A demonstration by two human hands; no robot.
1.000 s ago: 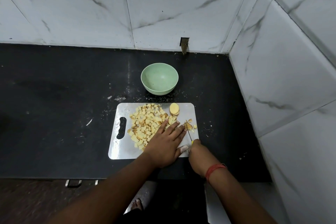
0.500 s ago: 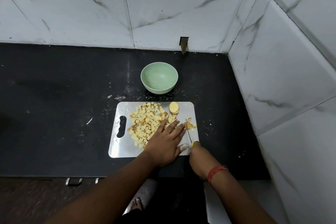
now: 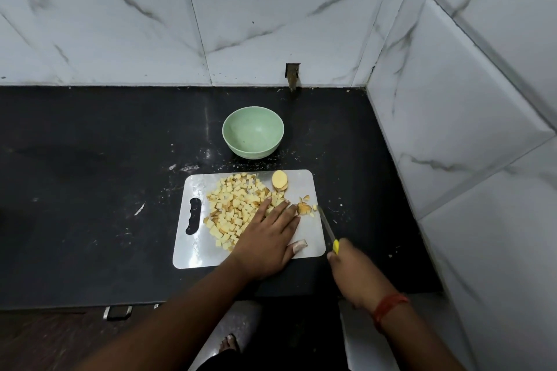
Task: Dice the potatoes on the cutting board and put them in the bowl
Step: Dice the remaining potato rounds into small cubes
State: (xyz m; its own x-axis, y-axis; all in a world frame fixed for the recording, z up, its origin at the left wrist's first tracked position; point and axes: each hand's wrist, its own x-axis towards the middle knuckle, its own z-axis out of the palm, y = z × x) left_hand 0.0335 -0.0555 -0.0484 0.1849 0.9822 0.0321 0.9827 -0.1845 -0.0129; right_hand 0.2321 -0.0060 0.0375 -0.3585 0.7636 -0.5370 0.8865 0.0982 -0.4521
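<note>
No readable txt, labels or nos. anywhere. Nothing printed on bowl (image 3: 253,132), board (image 3: 193,253) or wall tiles (image 3: 271,24).

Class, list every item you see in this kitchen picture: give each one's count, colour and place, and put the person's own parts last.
bowl: one, pale green, on the counter behind the board.
cutting board: one, white, on the counter.
potato cubes: many, yellow, heaped on the board's middle.
potato slices: small stack, yellow, board's far right corner.
potato piece: one, yellow-brown, near the board's right edge.
knife: one, yellow handle, over the board's right edge.
counter: one, black.
wall tiles: white marble.
left hand: flat on the board.
right hand: grips the knife; red wrist thread.
</note>
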